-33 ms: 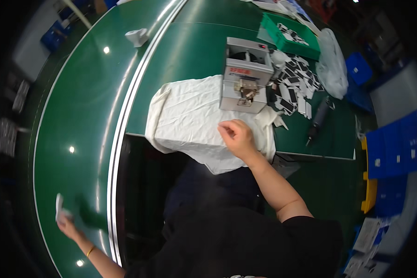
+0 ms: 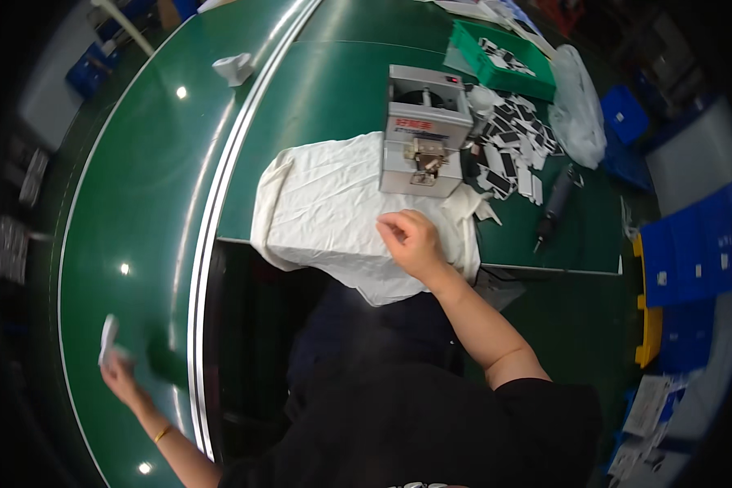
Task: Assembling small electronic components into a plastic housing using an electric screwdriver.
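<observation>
Over the green surface at the far left, my left hand (image 2: 119,378) grips a white object (image 2: 107,340), slightly blurred, whose kind I cannot make out. My right hand (image 2: 413,244) hovers over or rests on the front of a crumpled white cloth (image 2: 325,199). Its fingers are curled with thumb and forefinger close together; anything between them is hidden. Just beyond that hand stands a small grey bench machine (image 2: 424,134) with a metal fixture on its front, partly on the cloth.
Black and white flat pieces (image 2: 508,150) lie heaped right of the machine, below a green bin (image 2: 537,80) holding more. A powered screwdriver (image 2: 555,211) and a clear plastic bag (image 2: 577,106) lie farther right. Another white piece (image 2: 233,68) sits beyond the metal rail (image 2: 220,191).
My left hand has moved slightly away from me with the white object. The right hand keeps its curled pose over the cloth.
</observation>
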A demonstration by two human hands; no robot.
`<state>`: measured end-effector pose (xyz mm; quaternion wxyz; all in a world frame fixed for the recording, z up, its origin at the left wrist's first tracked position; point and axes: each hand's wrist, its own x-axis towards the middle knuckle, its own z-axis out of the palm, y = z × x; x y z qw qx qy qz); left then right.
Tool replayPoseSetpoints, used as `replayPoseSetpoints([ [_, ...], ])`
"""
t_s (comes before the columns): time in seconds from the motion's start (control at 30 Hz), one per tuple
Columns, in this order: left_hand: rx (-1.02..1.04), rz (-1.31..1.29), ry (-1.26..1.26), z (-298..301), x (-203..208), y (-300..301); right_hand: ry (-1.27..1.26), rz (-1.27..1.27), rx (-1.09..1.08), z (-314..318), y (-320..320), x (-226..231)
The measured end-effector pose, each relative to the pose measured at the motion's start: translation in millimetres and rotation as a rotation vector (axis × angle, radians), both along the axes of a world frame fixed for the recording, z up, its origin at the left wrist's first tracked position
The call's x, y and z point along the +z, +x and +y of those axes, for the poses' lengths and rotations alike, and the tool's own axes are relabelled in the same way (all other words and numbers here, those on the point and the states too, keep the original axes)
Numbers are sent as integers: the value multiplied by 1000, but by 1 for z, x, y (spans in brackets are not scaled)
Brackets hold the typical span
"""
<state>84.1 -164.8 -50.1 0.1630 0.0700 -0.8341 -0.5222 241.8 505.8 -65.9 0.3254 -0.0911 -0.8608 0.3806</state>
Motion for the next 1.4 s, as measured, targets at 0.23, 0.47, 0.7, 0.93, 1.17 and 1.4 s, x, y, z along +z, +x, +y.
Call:
replayPoseSetpoints([
  [0.23,-1291,-231,317,428,45,33,-306,-113,262,-14,38,49],
  [0.47,-1813,-253,647,537,38,61,-526,36,416,-12,85,57],
  [0.7,-1745,-263,646,553,22,76,28,80,27,2,83,44],
  [0.93,-1488,-470,960,547,3,78,-64,-165,-18,35,65,71],
  [1.17,-1507,26,416,543,9,83,413,-444,-588,158,61,33],
  [1.4,-1440,66,462,549,-3,90,473,-352,-658,167,58,13],
])
